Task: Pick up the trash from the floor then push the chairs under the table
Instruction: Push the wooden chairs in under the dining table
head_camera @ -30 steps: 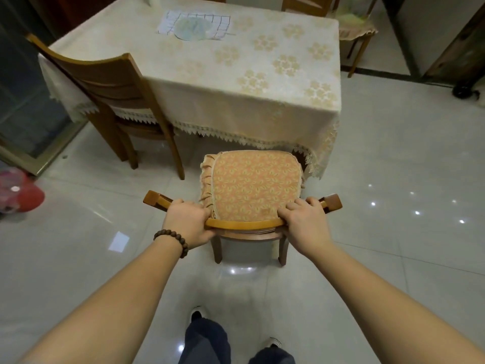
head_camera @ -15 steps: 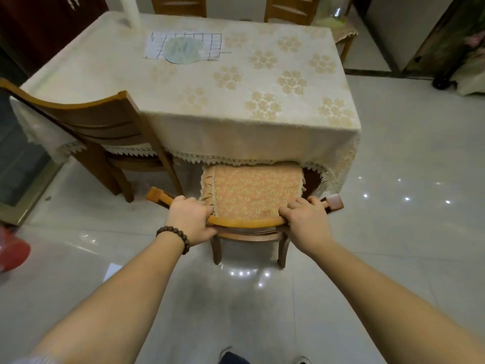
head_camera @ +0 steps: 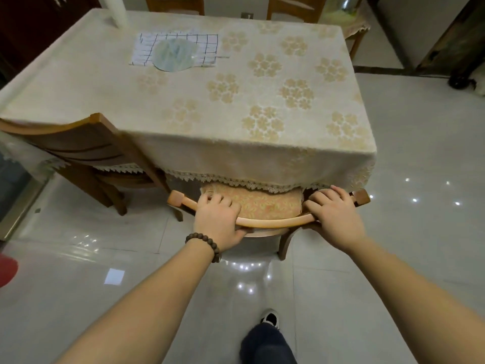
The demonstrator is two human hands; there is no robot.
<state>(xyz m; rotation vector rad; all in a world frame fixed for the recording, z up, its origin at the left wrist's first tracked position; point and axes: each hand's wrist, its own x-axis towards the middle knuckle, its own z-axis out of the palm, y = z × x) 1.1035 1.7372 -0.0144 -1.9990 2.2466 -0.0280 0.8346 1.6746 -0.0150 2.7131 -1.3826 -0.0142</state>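
A wooden chair (head_camera: 275, 222) with an orange patterned seat cushion (head_camera: 262, 203) stands at the near edge of the table (head_camera: 199, 106), which is draped in a cream flowered cloth. Most of the seat is under the lace hem. My left hand (head_camera: 219, 222) grips the curved top rail left of centre. On the rail's right end my right hand (head_camera: 334, 215) is closed. A second wooden chair (head_camera: 86, 151) sits at the table's left corner, angled, its seat partly under the cloth. No trash shows on the floor.
Two more chair backs (head_camera: 174, 3) stand at the table's far side. A checked cloth with a round glass plate (head_camera: 174, 54) lies on the table. A red object (head_camera: 6, 270) is at the left edge. Glossy grey tiles spread to the right. My shoe (head_camera: 270, 317) is below.
The chair has slid forward under the table, so the cloth now covers most of the cushion. Both hands moved forward with the rail, and I stepped closer.
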